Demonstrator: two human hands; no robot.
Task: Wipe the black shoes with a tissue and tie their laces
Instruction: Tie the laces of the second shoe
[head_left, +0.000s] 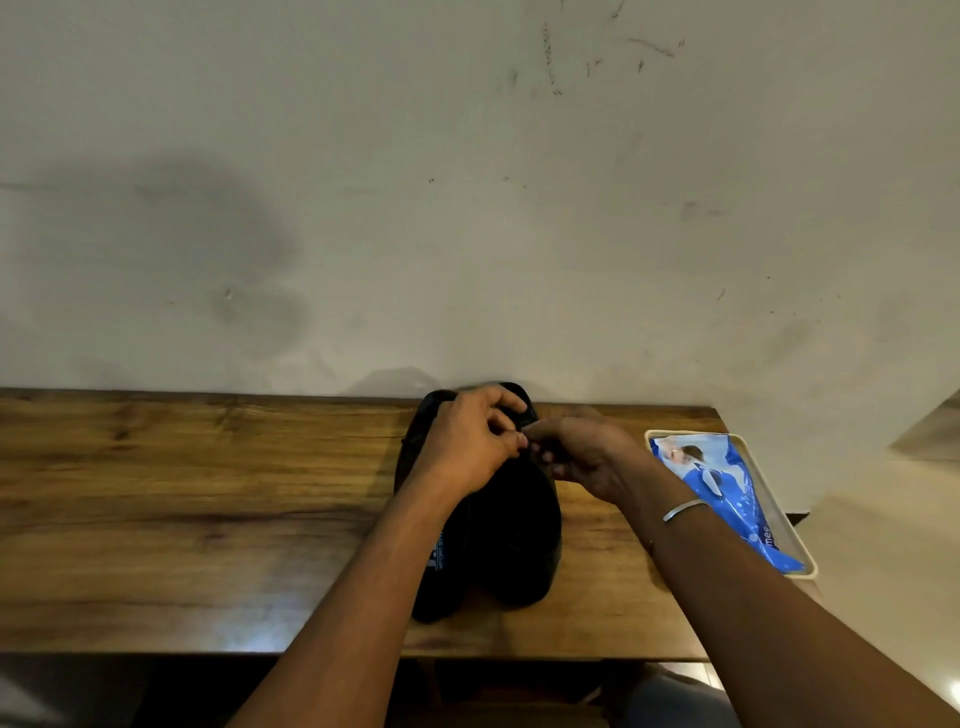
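Observation:
Two black shoes (511, 530) stand side by side on the wooden table (208, 493), heels toward me and toes toward the wall. My left hand (470, 441) and my right hand (582, 454) meet over the right shoe's lace area. Both hands have curled fingers that pinch a thin black lace (531, 420) between them. The lace itself is mostly hidden by my fingers and lost against the black shoe. No tissue shows in either hand.
A cream tray (805, 564) at the table's right end holds a blue pack of wipes (727, 493). A marked white wall rises right behind the table. The table's right edge lies just past the tray.

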